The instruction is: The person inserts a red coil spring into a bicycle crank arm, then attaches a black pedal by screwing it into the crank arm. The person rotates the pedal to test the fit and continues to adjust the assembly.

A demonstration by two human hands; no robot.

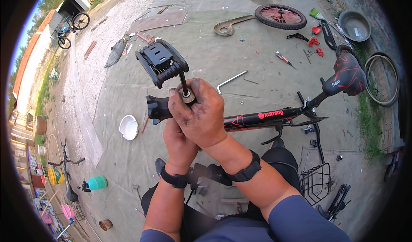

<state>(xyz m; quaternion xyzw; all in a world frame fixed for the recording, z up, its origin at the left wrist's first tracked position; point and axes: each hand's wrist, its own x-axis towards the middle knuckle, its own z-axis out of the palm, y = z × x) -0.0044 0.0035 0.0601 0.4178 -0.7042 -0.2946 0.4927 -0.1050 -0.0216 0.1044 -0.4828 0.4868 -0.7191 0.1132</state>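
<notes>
A black folding multi-tool (159, 62) stands tilted in front of me, one hex key folded out downward. That key's tip sits in a round metal piece (187, 97), pinched between the thumb and fingers of my right hand (204, 115). Dark grease marks the fingers. Just below, my left hand (178, 142) is closed and partly covered by the right one; what it grips is hidden. Beside both hands is the black front tube (158, 108) of a black and red bicycle frame (240, 122), which stretches right to its saddle (345, 77).
An L-shaped hex key (231, 82) and a screwdriver (285, 60) lie on the ground mat ahead. Farther off are a spoked wheel (281, 17), a chain guard (231, 25) and a grey basin (354, 26). A white bowl (128, 127) and green bottle (96, 183) are at left.
</notes>
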